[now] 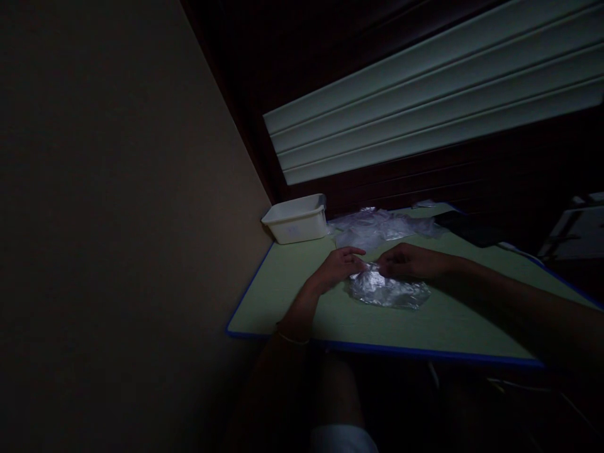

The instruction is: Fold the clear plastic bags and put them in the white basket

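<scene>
Dim light is spread over a corner where a plain wall (117, 189) is met by dark wooden panelling (255, 69) set with pale horizontal slats (425, 100). Below the panelling, a pale green bench (283, 283) is bordered by blue edging (425, 355). At its far left corner, beside the wall, a white plastic tub (302, 229) is placed upright, with a small faint label on its front. Next to the tub, the back of the bench is covered by a loose heap of crumpled clear plastic (372, 228), and to the right of the heap a flat black object (467, 229) is laid; what it is cannot be made out.

Nearer the front edge, a clear plastic bag (391, 292) is spread, wrinkled and shiny, over the bench top. Its upper edge is pinched between the fingers of the right hand (406, 261), which are closed. By the left hand (336, 268) the bag's upper left corner is touched with the thumb, while the index finger is held out above it; whether the corner is gripped there cannot be told. A thin band (292, 340) is worn on the left wrist. Under the bench, a bent leg (337, 390) is partly lost in shadow.
</scene>
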`<state>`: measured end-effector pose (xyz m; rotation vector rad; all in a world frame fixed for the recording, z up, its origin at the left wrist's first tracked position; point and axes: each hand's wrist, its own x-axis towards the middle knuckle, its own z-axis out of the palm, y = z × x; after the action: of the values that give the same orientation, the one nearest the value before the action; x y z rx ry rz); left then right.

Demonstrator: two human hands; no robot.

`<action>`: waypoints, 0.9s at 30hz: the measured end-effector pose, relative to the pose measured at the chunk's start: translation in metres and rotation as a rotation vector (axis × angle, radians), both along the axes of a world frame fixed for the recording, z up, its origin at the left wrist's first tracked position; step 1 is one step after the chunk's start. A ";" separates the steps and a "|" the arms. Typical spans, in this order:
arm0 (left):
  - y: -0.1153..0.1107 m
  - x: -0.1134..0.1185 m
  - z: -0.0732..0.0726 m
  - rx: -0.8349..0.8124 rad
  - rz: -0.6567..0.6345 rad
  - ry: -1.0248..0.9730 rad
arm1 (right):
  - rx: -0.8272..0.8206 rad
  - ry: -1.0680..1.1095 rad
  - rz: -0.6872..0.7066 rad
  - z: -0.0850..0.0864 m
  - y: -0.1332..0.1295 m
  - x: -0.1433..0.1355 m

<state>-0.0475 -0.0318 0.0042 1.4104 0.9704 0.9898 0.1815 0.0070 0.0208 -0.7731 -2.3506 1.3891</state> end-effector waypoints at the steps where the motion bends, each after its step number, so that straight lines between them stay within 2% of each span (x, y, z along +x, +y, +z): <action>1: 0.000 0.000 0.000 -0.002 0.016 -0.001 | -0.043 0.001 0.017 -0.001 0.000 0.001; 5: 0.001 0.000 0.002 -0.009 0.101 -0.035 | -0.101 0.054 -0.065 -0.001 0.000 0.001; 11: 0.009 -0.002 -0.002 -0.091 0.288 -0.250 | -0.169 0.191 -0.285 -0.007 0.003 -0.001; 15: 0.008 0.001 -0.005 -0.143 0.212 -0.332 | -0.215 0.326 -0.418 -0.010 0.005 -0.006; 19: 0.002 0.006 -0.005 -0.178 0.122 -0.320 | -0.198 0.425 -0.532 -0.011 0.004 -0.011; 23: -0.001 0.009 -0.005 -0.168 0.099 -0.238 | -0.170 0.461 -0.554 -0.012 0.004 -0.012; 27: 0.001 0.006 -0.008 -0.139 0.142 -0.197 | -0.246 0.471 -0.527 -0.010 0.003 -0.010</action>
<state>-0.0412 -0.0310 -0.0035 1.1189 0.9819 1.1214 0.1712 0.0098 0.0103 -0.9220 -1.5025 1.4318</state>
